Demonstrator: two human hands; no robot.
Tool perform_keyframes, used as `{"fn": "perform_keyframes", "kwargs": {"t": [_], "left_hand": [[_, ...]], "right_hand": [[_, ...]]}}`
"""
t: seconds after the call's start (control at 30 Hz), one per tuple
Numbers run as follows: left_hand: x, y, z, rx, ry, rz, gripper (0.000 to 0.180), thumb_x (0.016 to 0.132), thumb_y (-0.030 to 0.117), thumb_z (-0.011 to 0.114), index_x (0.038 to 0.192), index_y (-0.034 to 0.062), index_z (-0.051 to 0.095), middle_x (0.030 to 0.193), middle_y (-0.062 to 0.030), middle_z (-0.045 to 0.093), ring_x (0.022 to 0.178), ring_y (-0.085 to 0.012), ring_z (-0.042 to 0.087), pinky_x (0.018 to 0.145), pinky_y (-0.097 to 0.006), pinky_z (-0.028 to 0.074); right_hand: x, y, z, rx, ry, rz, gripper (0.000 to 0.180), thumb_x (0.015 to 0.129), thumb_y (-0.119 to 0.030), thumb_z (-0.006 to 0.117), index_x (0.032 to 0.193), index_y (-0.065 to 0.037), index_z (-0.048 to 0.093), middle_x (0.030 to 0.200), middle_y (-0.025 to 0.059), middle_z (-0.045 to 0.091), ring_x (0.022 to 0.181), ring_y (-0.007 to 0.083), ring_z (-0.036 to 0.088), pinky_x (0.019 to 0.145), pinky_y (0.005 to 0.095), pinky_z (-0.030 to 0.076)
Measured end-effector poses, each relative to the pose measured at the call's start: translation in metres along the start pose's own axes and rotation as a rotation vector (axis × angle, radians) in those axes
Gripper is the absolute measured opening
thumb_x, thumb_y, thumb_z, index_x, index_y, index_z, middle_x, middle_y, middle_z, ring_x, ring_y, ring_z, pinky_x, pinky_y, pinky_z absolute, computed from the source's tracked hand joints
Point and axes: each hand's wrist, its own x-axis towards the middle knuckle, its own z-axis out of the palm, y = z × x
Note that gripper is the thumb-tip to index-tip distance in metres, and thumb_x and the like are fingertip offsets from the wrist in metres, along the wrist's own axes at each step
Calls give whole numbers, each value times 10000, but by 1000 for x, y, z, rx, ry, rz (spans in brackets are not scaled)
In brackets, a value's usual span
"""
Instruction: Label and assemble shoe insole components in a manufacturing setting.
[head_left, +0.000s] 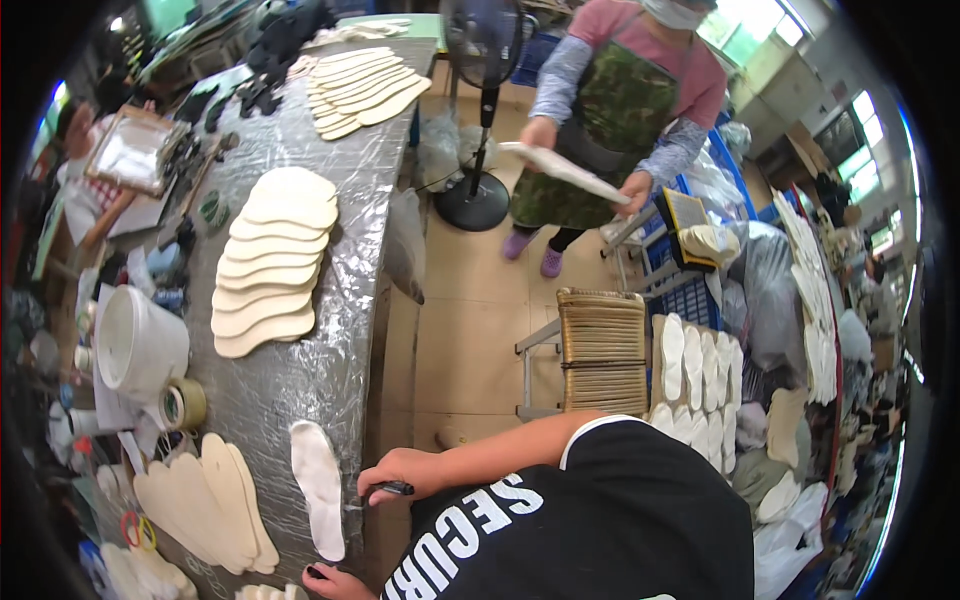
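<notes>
at the very bottom, the left hand [335, 583] lies low on the table's near edge, just past the end of a white insole [318, 488]. its fingers look curled, with something small and dark at the fingertips, but i cannot tell if it grips it.

a bit higher, the right hand [398, 476] is shut around a small black tool [393, 489]. the tool's tip sits at the side edge of the one white insole, which lies flat on the table wrapped in shiny plastic [300, 385].

left of it lies a fan of about four tan insoles [205, 505], overlapping each other. near them are one roll of tape [184, 404] and one white bucket [140, 345] tipped on its side.

farther up the table is a stack of about seven cream insoles [270, 262], and past that another row of about eight [365, 90].

off the table, on the floor, stands one woven stool [602, 352]. next to it are about eight white insoles in a rack [695, 375].

far back, one black fan [480, 100] stands on a pole. another person in a green apron [620, 100] holds one long white sheet [565, 170] with both hands.
</notes>
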Motion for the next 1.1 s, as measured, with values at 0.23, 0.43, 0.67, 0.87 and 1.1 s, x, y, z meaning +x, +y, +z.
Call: {"fn": "perform_keyframes", "kwargs": {"t": [0.23,0.43,0.67,0.87,1.1], "left_hand": [[-3,96,45,-220,-471,83,246,900,87,435,1106,-44,465,919,-104,520,703,-164,513,629,-259,446],[-16,174,53,-170,-866,237,319,876,85,477,1164,-52,479,951,-91,569,691,-124,531,664,-239,452],[-11,185,39,-479,-651,2,250,807,-46,560,1056,-48,541,940,-93,589,832,-154,581,751,-256,472],[-6,196,34,-363,-445,281,233,754,-40,612,985,-35,589,932,-112,598,839,-174,581,751,-278,467],[-8,199,28,-405,-419,241,247,778,-34,623,1025,-18,605,971,-83,594,865,-129,575,760,-235,459]], "right_hand": [[-17,4,-12,-133,218,103,356,773,-87,595,1097,-96,448,838,115,615,755,338,601,647,398,466],[-8,-10,-33,-90,290,25,205,851,-170,586,989,-64,477,737,123,620,661,274,628,580,352,473],[14,-38,-41,764,314,75,317,947,-349,406,1081,-66,458,694,-13,436,604,65,381,563,191,336],[22,-47,-33,766,248,239,158,933,-204,411,1027,-83,445,683,-14,465,588,57,405,526,202,343],[23,-48,-39,867,207,181,110,925,-154,412,910,-47,431,719,94,588,488,75,423,460,192,343]]}}
